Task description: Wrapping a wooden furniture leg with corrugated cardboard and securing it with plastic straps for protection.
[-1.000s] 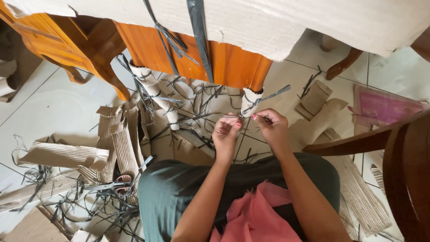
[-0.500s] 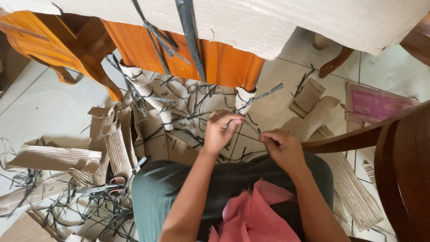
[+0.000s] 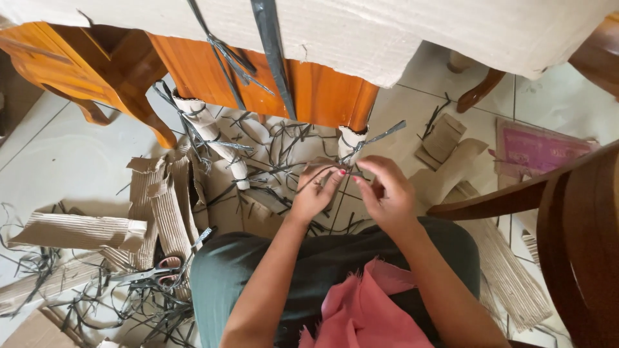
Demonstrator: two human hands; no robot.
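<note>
My left hand (image 3: 316,190) and my right hand (image 3: 385,191) meet in front of a wooden furniture leg wrapped in corrugated paper (image 3: 350,143). Both pinch a thin dark plastic strap (image 3: 380,136) that runs from my fingers up past the wrapped leg. A second wrapped leg (image 3: 213,138) stands further left, also bound with dark straps. Above them is orange varnished wooden furniture (image 3: 309,90) covered by a sheet of cardboard (image 3: 387,32) with a dark band (image 3: 271,45) across it. My lap with a pink cloth (image 3: 367,309) fills the bottom of the view.
Torn corrugated cardboard pieces (image 3: 161,200) and many cut dark straps (image 3: 129,303) litter the tiled floor. Scissors with red handles (image 3: 161,267) lie at the left of my knee. A dark wooden chair (image 3: 567,219) stands at the right, with a pink paper (image 3: 541,148) behind it.
My hands drew apart half a second ago, the right one pulling back toward my lap, and have now come together again at the strap by the wrapped leg.
</note>
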